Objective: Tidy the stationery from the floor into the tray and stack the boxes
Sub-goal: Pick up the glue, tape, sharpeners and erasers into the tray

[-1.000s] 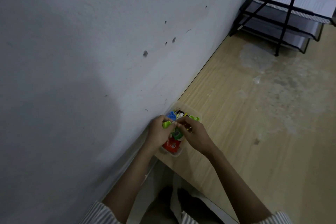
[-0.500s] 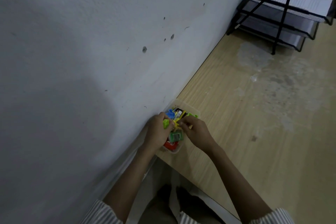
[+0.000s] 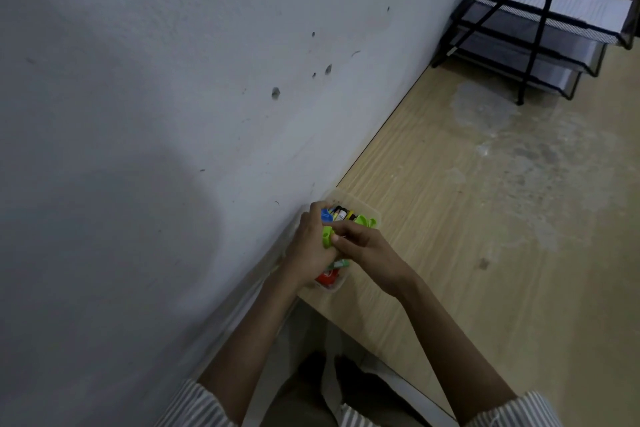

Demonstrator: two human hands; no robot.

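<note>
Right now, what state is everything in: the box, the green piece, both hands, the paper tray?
clear box: lidless, full of coloured stationery.
green piece: held between both hands over the box.
left hand: grips the green piece.
right hand: pinches the green piece.
mesh paper tray: upright, paper in its top tier.

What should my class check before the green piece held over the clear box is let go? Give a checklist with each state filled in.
1. Green piece gripped: ok, the left hand and right hand both pinch it.
2. Piece over the clear box: ok.
3. Room left in the box: cannot tell, coloured items fill it and the hands hide its middle.
4. Box well away from the table edge: not ok, its near end sits at the table corner.
5. Mesh tray in view: ok, it stands at the far end, holding paper.
</note>
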